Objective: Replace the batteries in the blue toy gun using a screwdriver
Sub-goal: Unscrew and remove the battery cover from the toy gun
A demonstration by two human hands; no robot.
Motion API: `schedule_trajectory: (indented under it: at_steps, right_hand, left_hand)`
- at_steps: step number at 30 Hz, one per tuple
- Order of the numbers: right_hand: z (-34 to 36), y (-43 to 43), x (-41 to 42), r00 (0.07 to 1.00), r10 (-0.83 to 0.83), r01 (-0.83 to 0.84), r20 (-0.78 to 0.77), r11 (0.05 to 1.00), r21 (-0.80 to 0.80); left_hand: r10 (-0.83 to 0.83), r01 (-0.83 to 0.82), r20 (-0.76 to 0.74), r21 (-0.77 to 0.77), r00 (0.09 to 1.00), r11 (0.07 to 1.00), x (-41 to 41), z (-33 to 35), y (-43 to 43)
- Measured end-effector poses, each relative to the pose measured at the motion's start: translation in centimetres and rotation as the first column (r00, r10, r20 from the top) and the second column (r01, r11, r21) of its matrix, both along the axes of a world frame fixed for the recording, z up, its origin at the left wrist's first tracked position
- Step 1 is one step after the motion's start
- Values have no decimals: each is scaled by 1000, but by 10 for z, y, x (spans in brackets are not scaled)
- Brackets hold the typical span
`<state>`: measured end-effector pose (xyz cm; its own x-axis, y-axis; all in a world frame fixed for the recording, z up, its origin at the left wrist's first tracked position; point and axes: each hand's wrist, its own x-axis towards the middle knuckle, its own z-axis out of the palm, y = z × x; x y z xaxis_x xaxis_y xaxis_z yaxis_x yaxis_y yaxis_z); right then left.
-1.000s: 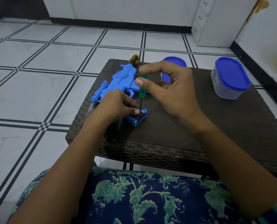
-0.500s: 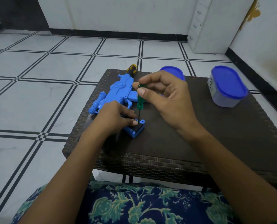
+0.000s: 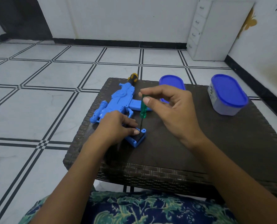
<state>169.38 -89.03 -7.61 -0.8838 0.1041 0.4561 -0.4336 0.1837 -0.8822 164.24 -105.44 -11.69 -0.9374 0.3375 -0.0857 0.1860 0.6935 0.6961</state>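
Head view, as I watch it: mid-frame on the woven table [image 3: 191,151], my right hand [image 3: 171,113] pinches the green screwdriver [image 3: 142,109] upright, tip in the blue battery box [image 3: 137,139]. My left hand [image 3: 116,125] presses closed on that box. Behind lies the blue toy gun [image 3: 118,102].

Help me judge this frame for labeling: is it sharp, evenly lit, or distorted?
Head view: soft, even light; the green screwdriver and blue toy gun read sharply; wide-angle lens bends the floor tiles outward; wicker table is dim, without glare.
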Motion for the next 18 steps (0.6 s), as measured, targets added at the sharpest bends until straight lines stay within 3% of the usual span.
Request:
schedule_trajectory:
  at_steps: [18]
  right_hand:
    - [-3, -4, -1, 997, -48, 47, -66, 999, -27]
  left_hand:
    - [-9, 9, -4, 9, 1000, 1000, 2, 1, 1]
